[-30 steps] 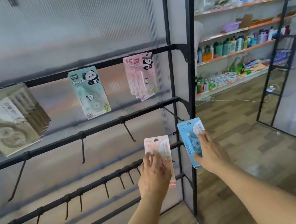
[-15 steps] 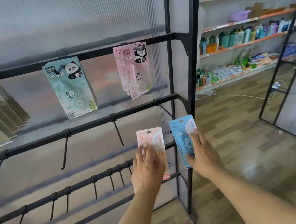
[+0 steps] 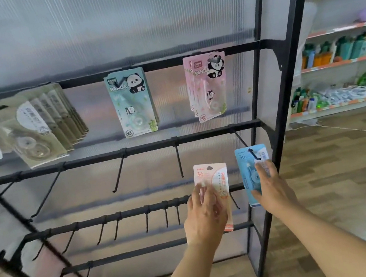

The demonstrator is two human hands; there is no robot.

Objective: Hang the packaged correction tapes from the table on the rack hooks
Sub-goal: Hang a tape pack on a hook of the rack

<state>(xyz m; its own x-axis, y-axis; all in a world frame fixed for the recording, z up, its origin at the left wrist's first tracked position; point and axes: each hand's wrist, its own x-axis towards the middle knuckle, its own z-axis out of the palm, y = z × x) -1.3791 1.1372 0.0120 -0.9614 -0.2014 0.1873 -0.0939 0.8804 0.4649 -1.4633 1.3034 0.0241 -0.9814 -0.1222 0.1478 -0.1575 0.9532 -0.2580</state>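
Midway down the frame's right half, the left hand (image 3: 205,216) pinches a light, stiff pink carded correction tape pack (image 3: 211,181), while the right hand (image 3: 270,188) grips a blue carded pack (image 3: 250,170) whose hang hole sits on a black wire rack hook (image 3: 250,151). Both cards likely flex; low edge holds keep holes clear.
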